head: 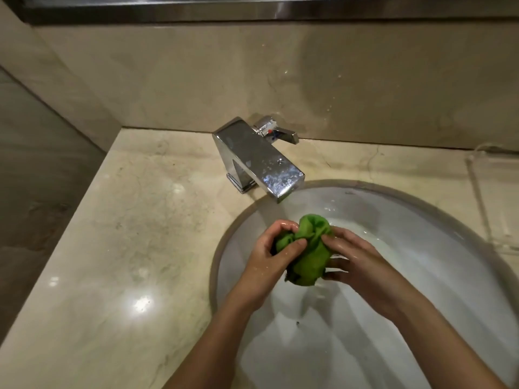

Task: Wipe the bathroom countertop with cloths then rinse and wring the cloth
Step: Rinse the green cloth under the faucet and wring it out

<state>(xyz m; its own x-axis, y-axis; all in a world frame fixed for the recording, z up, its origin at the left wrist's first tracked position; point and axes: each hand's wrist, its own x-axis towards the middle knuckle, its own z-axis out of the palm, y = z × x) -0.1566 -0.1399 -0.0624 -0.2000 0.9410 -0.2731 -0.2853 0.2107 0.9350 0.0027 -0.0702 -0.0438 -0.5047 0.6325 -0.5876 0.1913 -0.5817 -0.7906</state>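
Observation:
A wet green cloth is bunched up over the white sink basin, just below the spout of the chrome faucet. My left hand grips its left end with fingers curled around it. My right hand holds its right side, thumb pressed into the fabric. Both hands look wet. No stream of water is visible from the spout. The beige marble countertop surrounds the basin and shines with wet patches.
The faucet's lever handle points right, close to the marble backsplash. A clear tray sits on the counter at the right edge. The counter's left edge drops off to a dark floor. A mirror frame runs along the top.

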